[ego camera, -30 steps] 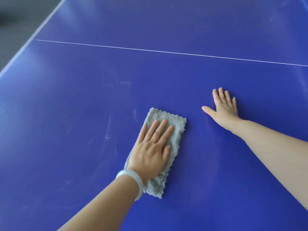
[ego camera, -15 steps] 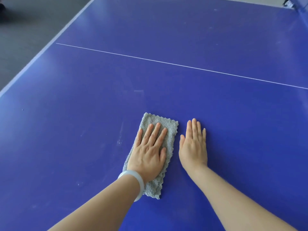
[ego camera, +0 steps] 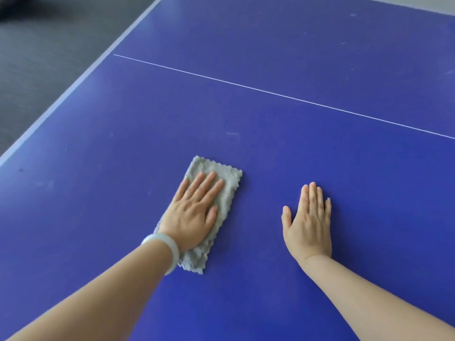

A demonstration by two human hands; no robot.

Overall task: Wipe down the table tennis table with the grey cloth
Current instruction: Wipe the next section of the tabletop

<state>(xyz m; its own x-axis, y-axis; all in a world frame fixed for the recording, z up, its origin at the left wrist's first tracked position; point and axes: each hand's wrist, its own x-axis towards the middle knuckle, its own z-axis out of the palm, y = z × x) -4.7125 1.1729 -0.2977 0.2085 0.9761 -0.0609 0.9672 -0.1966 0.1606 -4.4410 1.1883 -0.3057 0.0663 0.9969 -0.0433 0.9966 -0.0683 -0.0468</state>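
Two bare hands lie flat on the blue table tennis table [ego camera: 283,148], the left hand [ego camera: 190,215], fingers [ego camera: 209,184] straight, pressing the folded grey fleecy cloth [ego camera: 225,193] near the white centre line [ego camera: 270,92], the right hand [ego camera: 309,222] spread, holding nothing, well apart.

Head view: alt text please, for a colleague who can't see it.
A person's left hand presses a grey cloth flat on a blue table tennis table, while the right hand rests flat on the surface to its right, clear of the cloth. A pale bangle circles the left wrist.
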